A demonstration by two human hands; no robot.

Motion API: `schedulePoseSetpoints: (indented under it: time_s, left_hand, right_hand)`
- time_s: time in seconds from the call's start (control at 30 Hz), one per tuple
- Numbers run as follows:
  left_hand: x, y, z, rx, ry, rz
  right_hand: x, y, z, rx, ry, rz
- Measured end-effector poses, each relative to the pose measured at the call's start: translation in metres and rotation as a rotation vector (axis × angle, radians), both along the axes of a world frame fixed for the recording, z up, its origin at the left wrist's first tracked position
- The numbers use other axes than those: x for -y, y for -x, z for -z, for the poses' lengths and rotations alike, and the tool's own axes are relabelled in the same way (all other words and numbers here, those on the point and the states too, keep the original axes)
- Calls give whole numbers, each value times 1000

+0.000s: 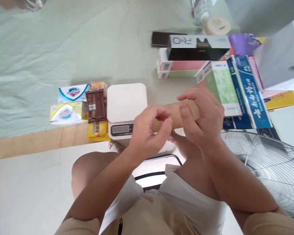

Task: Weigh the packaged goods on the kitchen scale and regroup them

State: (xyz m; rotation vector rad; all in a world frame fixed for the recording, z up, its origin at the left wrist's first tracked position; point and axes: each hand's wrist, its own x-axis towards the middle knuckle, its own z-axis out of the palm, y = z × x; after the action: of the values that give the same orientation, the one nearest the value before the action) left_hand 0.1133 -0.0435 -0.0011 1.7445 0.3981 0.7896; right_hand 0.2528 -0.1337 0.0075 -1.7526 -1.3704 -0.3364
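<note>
My left hand (149, 130) hovers at the front right corner of a white kitchen scale (126, 101), fingers loosely curled, thumb apart from them. Nothing shows in its grasp. My right hand (204, 117) faces it over the table's wooden edge, thumb and forefinger spread, also with nothing visible between them. The two hands are apart. Left of the scale lie a brown snack packet (96, 106), a yellow packet (98, 130) and two soap boxes, one blue and white (73, 93), one yellow and white (66, 112). A green box (225, 86) stands just beyond my right hand.
Blue toothpaste boxes (252, 93) and a large white box (280, 58) crowd the right side. Behind them a black and white box (198, 47) rests on stacked cartons. A wire-caged fan (267, 163) stands below right. A plastic bottle (201, 11) is at the back.
</note>
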Motion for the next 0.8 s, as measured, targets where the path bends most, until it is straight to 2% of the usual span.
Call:
schedulePoseSetpoints:
  time_s: [0.1,0.2,0.3,0.4,0.47,0.57,0.7,0.8]
  left_hand:
    - [20,-37,2,-152,121,103]
    - [47,-77,-3,-271,239,172]
    - [84,-109,-12,-249,339,208]
    - [127,-124,-17,-206,412,198]
    - [150,-126,-17,-206,466,218]
    - [172,-127,-13,-230,504,295]
    - [181,-135,-12,-272,499,373]
    - [180,-141,-13,-207,513,379]
  right_hand:
    - [35,-18,-13,-49,102,127]
    - [70,-36,-30,-78,214,234]
    - [104,-59,-40,-164,225,383]
    - [128,-84,-38,-294,178,521]
    - [135,-98,-34,-368,210,558]
    - [136,-112,-31,-489,378,560]
    - [134,-123,-18,-495,573,556]
    - [135,-128,-5,-424,551,534]
